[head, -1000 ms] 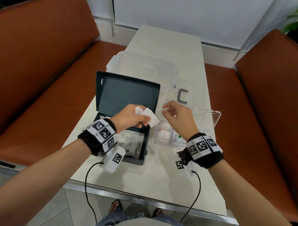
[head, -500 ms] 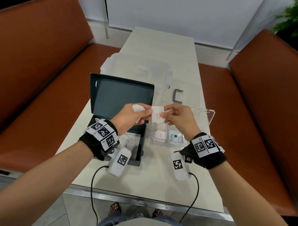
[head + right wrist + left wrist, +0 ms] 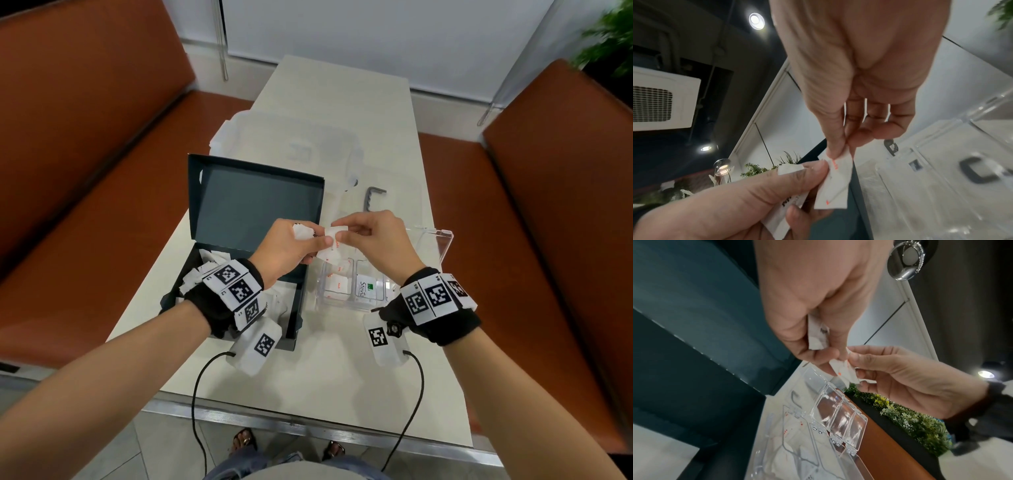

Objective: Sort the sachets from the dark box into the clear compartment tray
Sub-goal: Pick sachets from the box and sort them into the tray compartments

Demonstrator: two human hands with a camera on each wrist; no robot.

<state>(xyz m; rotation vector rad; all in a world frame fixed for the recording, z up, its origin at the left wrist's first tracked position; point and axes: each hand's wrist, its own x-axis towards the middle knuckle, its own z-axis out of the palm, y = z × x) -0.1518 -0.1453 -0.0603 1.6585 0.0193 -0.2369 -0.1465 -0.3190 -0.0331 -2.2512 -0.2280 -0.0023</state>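
Sachets sit between both of my hands, held above the gap between the dark box [image 3: 239, 219] and the clear compartment tray [image 3: 352, 287] on the bench [image 3: 342, 359]. My left hand [image 3: 291, 246] has its fingers curled round a few white sachets [image 3: 816, 337], one with black print, and its thumb and forefinger also touch the red-marked sachet [image 3: 835, 183]. My right hand [image 3: 380, 243] pinches the top edge of that red-marked sachet between thumb and forefinger, the other fingers loosely bent behind. The box stands open with its lid propped up at the back, and more white sachets [image 3: 212, 263] lie inside at its left. The tray lies just right of the box with its clear lids [image 3: 838, 410] swung open; its near compartments hold red-marked sachets and one labelled Stevia [image 3: 368, 289]. A grey U-shaped handle [image 3: 373, 198] lies on the bench beyond my hands, beside a large translucent container lid [image 3: 291, 147].
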